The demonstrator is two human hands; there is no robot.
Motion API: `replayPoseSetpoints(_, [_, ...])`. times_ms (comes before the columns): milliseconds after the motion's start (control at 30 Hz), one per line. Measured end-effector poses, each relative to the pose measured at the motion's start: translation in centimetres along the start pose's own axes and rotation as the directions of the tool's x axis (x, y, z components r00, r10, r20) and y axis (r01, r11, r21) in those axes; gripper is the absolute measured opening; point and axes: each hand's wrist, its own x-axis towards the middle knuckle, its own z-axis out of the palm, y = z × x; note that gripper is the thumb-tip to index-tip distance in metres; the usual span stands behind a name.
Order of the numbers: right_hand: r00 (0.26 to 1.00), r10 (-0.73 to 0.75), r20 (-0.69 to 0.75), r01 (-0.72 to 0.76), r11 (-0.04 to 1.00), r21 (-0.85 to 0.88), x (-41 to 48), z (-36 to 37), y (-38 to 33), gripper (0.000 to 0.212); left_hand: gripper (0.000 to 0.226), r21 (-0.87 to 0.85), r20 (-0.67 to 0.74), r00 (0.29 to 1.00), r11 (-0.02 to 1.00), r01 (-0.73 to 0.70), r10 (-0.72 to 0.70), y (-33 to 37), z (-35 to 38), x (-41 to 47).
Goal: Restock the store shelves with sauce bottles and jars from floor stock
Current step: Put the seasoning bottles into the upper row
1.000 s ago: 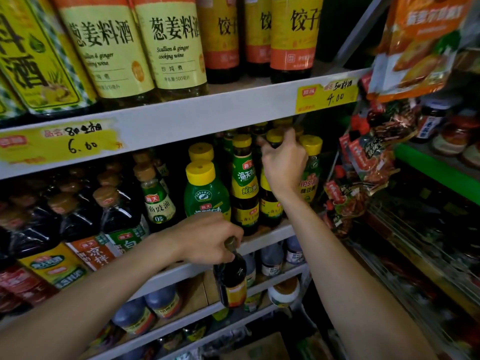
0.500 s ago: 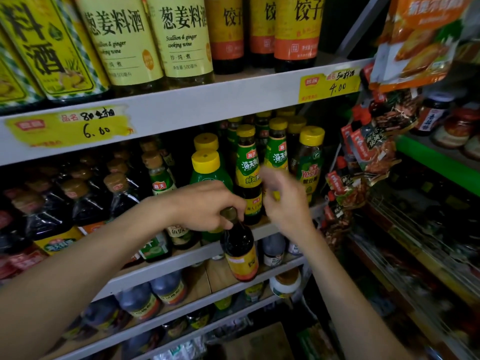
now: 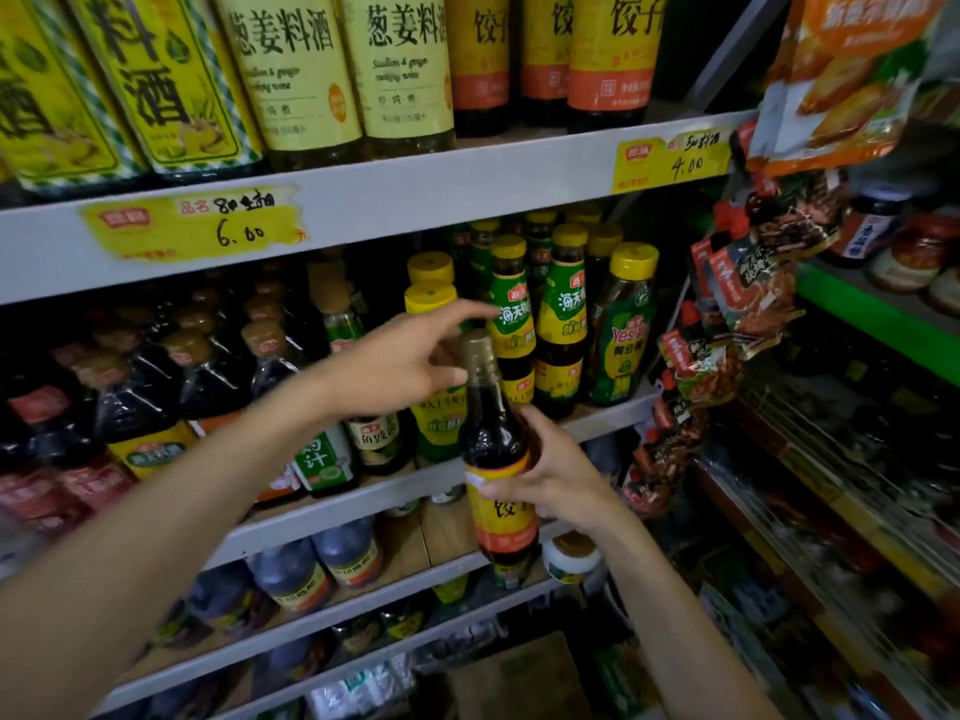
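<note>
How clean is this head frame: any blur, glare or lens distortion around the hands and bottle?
Head view: wide-angle distortion tilts the cooking wine bottles at top left; the left hand is motion-blurred toward its fingertips; the dark bottle gripped by the right hand is fairly sharp with small glints; the lower right racks are dim and smeared.

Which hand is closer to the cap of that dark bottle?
Left. The left hand is beside the cap at the neck; the right hand grips the dark sauce bottle lower, at its label.
</note>
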Motion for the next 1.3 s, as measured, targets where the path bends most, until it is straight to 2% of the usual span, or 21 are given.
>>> replayPoseSetpoints(67, [0.998,-0.032,-0.057,0.035,0.998,0.047,-0.7,0.2,-0.9,0.076,0.062,-0.348,-0.186,0.979,0.937,0.011,-0.08,-1.0,2.7,-1.8])
replayPoseSetpoints(100, [0.995,-0.055,-0.089,0.06,0.996,0.061,-1.1,0.4,-1.6,0.075,0.058,-0.429,-0.218,0.97,0.903,0.008,-0.112,-1.3,4.3,-2.8])
replayPoseSetpoints(200, [0.98,-0.132,-0.147,0.145,0.986,0.082,-1.9,0.7,-4.8,0.073,0.06,-0.636,-0.167,0.977,0.772,-0.003,-0.134,-0.1,6.9,-4.4])
replayPoseSetpoints(267, [0.963,-0.186,-0.194,0.201,0.978,0.061,-2.3,0.3,-7.9,0.076,0.063,-0.687,-0.174,0.98,0.725,-0.046,-0.102,1.6,5.6,-3.8])
replayPoseSetpoints(400, [0.888,-0.364,-0.28,0.344,0.931,-0.119,-2.6,-1.6,-16.0,0.073,0.042,-0.513,-0.285,0.955,0.83,-0.218,0.075,7.2,-1.1,-1.3])
replayPoseSetpoints(467, [0.833,-0.449,-0.324,0.404,0.893,-0.197,-2.2,-2.7,-20.3,0.075,0.041,-0.44,-0.318,0.935,0.849,-0.292,0.156,10.4,-4.7,0.0])
replayPoseSetpoints(533, [0.774,-0.523,-0.357,0.461,0.852,-0.248,-1.4,-3.9,-24.3,0.074,0.036,-0.351,-0.391,0.896,0.866,-0.356,0.21,13.5,-8.0,1.1])
replayPoseSetpoints(633, [0.668,-0.601,-0.439,0.467,0.798,-0.382,1.1,-5.5,-29.8,0.078,0.026,-0.232,-0.483,0.838,0.885,-0.403,0.255,16.9,-12.6,3.0])
replayPoseSetpoints(700, [0.63,-0.626,-0.461,0.438,0.775,-0.455,3.3,-6.5,-32.5,0.083,0.035,-0.143,-0.514,0.819,0.916,-0.375,0.255,18.6,-15.6,4.5])
replayPoseSetpoints(800, [0.612,-0.631,-0.477,0.398,0.767,-0.504,6.4,-7.2,-34.2,0.081,0.053,0.099,-0.592,0.759,0.96,-0.264,0.269,20.0,-18.8,6.8])
replayPoseSetpoints(867, [0.625,-0.63,-0.462,0.38,0.762,-0.525,8.2,-7.1,-34.2,0.076,0.06,0.244,-0.645,0.71,0.956,-0.162,0.285,20.0,-19.7,8.1])
replayPoseSetpoints(933, [0.641,-0.617,-0.457,0.35,0.765,-0.541,9.9,-7.1,-33.6,0.07,0.068,0.307,-0.653,0.695,0.944,-0.12,0.301,19.7,-19.9,9.3])
replayPoseSetpoints(1000, [0.665,-0.596,-0.45,0.311,0.768,-0.559,11.3,-7.0,-32.9,0.071,0.092,0.352,-0.661,0.688,0.933,-0.067,0.299,19.1,-20.0,10.3])
replayPoseSetpoints(1033, [0.675,-0.587,-0.447,0.286,0.767,-0.574,11.8,-6.9,-32.6,0.073,0.1,0.429,-0.68,0.663,0.903,0.014,0.313,18.9,-20.1,10.7])
replayPoseSetpoints(1067, [0.683,-0.576,-0.45,0.263,0.768,-0.584,12.2,-6.8,-32.1,0.075,0.1,0.521,-0.695,0.63,0.846,0.11,0.346,18.8,-20.2,11.0])
replayPoseSetpoints(1133, [0.7,-0.549,-0.457,0.249,0.787,-0.564,12.9,-6.5,-31.2,0.078,0.086,0.656,-0.677,0.601,0.718,0.232,0.425,18.7,-20.4,11.5])
replayPoseSetpoints(1200, [0.714,-0.53,-0.457,0.268,0.81,-0.522,13.3,-6.4,-30.6,0.08,0.072,0.716,-0.642,0.616,0.645,0.269,0.456,18.6,-20.3,12.2])
replayPoseSetpoints(1300, [0.721,-0.515,-0.464,0.273,0.826,-0.493,13.6,-6.6,-30.5,0.08,0.067,0.752,-0.619,0.625,0.589,0.297,0.476,18.5,-20.1,12.8])
